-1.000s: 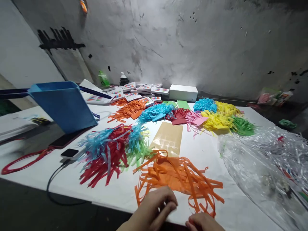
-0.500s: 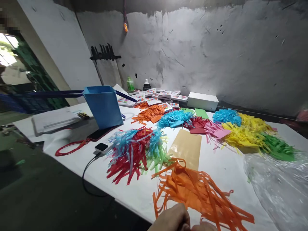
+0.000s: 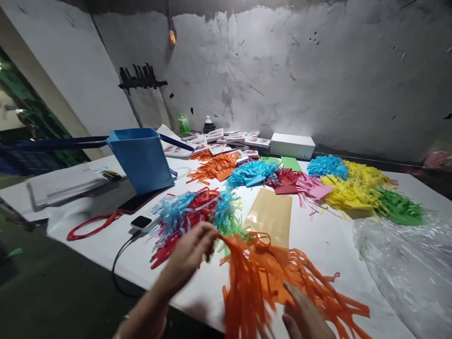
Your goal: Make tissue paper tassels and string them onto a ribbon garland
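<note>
One orange fringed paper sheet (image 3: 268,278): left hand (image 3: 187,256) fingers pinch its top edge; right hand (image 3: 305,318) fingers spread apart beneath. One blue bag (image 3: 141,157) far left.

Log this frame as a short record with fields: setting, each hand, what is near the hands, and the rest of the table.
setting: white table against a grey wall
left hand: left hand pinches and lifts one end of an orange fringed paper
right hand: right hand lies open and flat on the orange fringed pile
near the hands: red, blue and green fringe heap; tan sheet
rest: blue bag; clear plastic wrap; white box; small charging device
</note>
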`<action>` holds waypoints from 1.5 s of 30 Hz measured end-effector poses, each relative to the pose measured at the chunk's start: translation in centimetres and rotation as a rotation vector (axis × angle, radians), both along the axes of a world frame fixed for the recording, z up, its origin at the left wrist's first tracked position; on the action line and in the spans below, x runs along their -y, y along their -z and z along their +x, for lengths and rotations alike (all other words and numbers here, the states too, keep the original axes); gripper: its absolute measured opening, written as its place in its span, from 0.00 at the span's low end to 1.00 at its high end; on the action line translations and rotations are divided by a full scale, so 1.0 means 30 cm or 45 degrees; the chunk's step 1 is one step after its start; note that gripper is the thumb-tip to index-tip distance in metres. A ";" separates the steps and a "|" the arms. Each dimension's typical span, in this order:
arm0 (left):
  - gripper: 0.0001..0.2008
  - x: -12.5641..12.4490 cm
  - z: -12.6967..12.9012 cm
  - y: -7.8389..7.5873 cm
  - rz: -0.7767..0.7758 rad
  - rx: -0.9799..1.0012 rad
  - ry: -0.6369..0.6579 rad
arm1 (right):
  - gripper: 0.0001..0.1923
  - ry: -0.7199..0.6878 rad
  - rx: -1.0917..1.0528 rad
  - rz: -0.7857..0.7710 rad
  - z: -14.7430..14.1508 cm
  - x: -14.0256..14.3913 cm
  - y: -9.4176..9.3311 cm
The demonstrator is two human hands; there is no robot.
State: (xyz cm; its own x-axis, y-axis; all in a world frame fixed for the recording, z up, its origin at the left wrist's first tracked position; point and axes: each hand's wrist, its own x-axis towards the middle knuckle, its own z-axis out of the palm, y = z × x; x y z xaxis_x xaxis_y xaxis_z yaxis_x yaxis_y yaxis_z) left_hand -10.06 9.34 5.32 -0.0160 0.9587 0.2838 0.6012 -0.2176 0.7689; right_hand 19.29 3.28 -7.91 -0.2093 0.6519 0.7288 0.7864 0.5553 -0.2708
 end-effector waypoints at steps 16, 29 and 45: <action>0.18 0.050 0.382 0.275 0.275 -0.905 0.822 | 0.14 0.109 0.320 0.283 0.034 0.047 0.147; 0.15 0.025 0.332 0.275 0.490 -0.851 0.481 | 0.14 0.240 0.255 0.185 0.038 0.126 0.121; 0.12 -0.080 0.116 0.189 0.327 -0.516 -0.126 | 0.11 0.228 0.151 0.112 0.036 0.149 0.090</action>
